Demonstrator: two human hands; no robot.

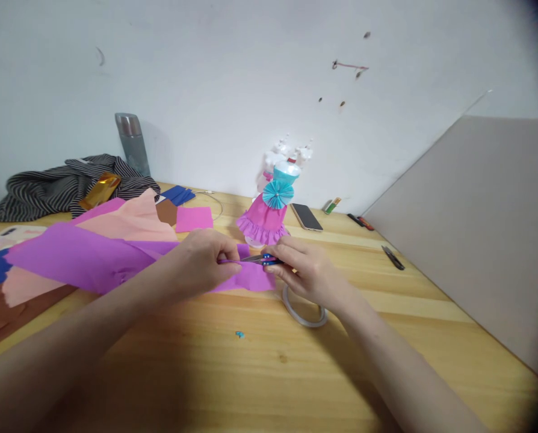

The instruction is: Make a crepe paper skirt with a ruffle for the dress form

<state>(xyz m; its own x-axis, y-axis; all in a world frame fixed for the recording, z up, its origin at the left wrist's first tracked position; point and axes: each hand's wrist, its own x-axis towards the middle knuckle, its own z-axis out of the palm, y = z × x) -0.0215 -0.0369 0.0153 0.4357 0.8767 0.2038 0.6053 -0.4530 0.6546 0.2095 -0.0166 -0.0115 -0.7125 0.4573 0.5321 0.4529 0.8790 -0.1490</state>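
My left hand [201,261] pinches the near edge of a sheet of purple crepe paper [83,258] that spreads to the left over the wooden table [269,373]. In my right hand [305,270] I hold small blue-handled scissors [260,259], their blades pointing left into the paper edge between my hands. Just behind my hands stands a small paper dress figure [269,210] with a pink ruffled skirt and a turquoise fan bow. A roll of clear tape [304,313] lies flat under my right wrist.
Peach, pink, brown and blue paper sheets [129,219] lie at left. A striped cloth [65,183] and a metal flask [132,144] sit at the back left. A phone [306,216], pens and black snips [393,257] lie right, beside a grey board [481,228].
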